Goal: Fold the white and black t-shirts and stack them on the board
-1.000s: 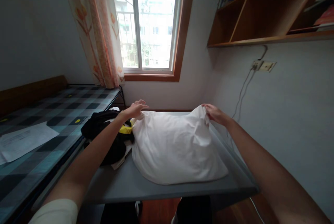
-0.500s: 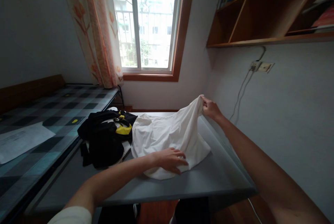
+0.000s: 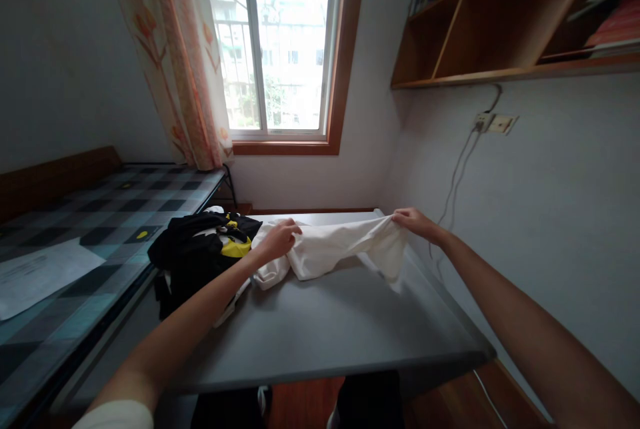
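Note:
A white cloth garment is stretched sideways above and on the grey table; its exact kind I cannot make out. My right hand pinches its upper right corner near the wall, and a loose flap hangs below those fingers. With fingers curled, my left hand grips the upper edge of the cloth toward its left end. Some of the cloth lies bunched on the table beneath my left hand. Just left of it sits a heap of black clothes with yellow and white parts, partly hidden by my left forearm.
On the left stands a bed with a checked cover, and a sheet of paper lies on it. A wooden shelf juts from the right wall above a socket with hanging cords. A curtain hangs beside the window.
My left hand has gone from lying open over the near part of the garment to gripping its far edge. My right hand has come lower, and the cloth is now drawn into a narrow strip.

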Action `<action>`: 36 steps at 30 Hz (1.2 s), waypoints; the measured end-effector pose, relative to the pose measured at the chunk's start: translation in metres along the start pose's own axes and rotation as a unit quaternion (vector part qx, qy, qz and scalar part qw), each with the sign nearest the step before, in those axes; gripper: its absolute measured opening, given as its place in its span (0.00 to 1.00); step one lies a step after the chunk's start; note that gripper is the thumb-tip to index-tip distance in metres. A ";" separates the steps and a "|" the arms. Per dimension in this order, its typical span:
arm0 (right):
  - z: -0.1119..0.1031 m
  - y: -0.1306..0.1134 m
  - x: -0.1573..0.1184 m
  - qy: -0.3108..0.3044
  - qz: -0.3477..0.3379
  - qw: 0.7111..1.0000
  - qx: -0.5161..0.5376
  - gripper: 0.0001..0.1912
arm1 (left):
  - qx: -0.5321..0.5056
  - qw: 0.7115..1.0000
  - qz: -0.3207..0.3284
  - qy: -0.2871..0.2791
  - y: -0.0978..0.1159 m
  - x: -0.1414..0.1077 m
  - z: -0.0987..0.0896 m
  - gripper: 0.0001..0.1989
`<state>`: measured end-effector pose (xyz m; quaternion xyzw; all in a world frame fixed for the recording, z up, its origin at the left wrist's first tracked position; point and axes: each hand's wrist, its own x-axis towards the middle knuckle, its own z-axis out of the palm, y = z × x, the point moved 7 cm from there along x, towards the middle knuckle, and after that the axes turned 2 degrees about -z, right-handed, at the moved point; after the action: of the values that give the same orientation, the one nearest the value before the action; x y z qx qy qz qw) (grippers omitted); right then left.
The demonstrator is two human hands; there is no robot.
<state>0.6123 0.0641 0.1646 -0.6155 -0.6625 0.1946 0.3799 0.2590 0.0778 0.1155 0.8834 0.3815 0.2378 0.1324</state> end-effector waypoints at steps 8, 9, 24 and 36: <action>0.031 0.001 -0.001 -0.038 0.038 0.999 -0.004 0.24 | 0.104 0.982 0.064 -0.146 0.010 -0.024 0.084 0.14; 0.030 0.002 -0.003 -0.041 0.051 0.998 -0.008 0.26 | 0.108 0.984 0.048 -0.136 0.004 -0.024 0.085 0.08; 0.097 -0.002 -0.033 -0.184 0.037 0.981 0.056 0.19 | -0.261 0.951 -0.126 -0.109 -0.067 -0.017 -0.032 0.21; 0.163 -0.020 -0.070 -0.510 0.066 0.848 -0.130 0.20 | -0.137 0.962 -0.103 -0.213 -0.076 -0.035 -0.053 0.10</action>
<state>0.4753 0.0276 0.0570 -0.5156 -0.7401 0.4179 -0.1080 0.1638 0.1056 0.1183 0.8431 0.3967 0.0792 0.3543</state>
